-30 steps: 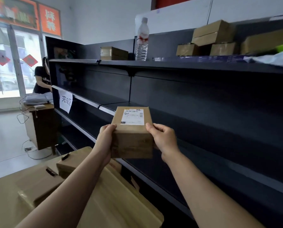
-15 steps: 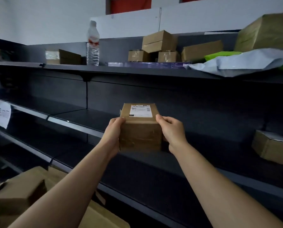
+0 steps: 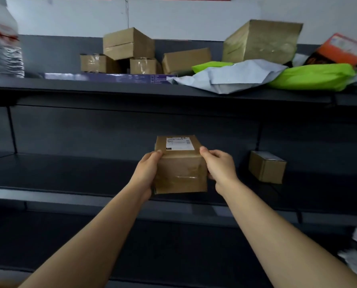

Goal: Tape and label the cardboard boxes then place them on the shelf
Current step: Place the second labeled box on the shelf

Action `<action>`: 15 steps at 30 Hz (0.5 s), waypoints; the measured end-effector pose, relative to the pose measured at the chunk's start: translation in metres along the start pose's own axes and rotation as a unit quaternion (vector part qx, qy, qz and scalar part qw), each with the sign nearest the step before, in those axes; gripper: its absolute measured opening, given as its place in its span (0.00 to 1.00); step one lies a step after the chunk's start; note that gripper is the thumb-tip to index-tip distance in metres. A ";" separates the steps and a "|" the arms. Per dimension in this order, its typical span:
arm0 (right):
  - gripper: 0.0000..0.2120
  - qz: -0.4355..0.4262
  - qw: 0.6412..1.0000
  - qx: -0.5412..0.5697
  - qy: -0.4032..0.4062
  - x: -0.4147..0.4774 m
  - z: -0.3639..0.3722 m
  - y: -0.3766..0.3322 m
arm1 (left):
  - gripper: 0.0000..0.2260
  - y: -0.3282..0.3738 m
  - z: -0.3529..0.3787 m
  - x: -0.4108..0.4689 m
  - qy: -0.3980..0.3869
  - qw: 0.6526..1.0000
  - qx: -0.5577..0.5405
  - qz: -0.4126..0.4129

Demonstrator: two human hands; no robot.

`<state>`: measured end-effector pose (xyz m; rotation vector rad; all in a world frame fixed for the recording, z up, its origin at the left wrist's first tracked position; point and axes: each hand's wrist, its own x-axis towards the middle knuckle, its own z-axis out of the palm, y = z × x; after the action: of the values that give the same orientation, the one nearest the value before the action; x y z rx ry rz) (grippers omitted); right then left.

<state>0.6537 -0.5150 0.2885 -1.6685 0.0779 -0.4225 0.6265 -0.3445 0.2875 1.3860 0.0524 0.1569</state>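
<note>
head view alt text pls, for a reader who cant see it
A left hand and a right hand hold a taped, labelled box by its sides at a dark shelf. A second box sits on that shelf to the right; the top shelf carries more boxes, mailers and a bottle.

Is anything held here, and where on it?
A labelled cardboard box, gripped by its two opposite sides: left hand on the left side, right hand on the right, thumbs on its top edge.
</note>
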 end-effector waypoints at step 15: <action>0.11 0.061 0.996 -0.001 0.071 0.071 -0.083 0.042 | 0.16 -0.035 0.108 0.054 -0.089 0.993 -0.009 -0.072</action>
<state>0.7017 -0.6210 0.2707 -1.6247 0.2836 -0.4485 0.6964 -0.4479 0.2757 1.3673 0.0026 -0.0871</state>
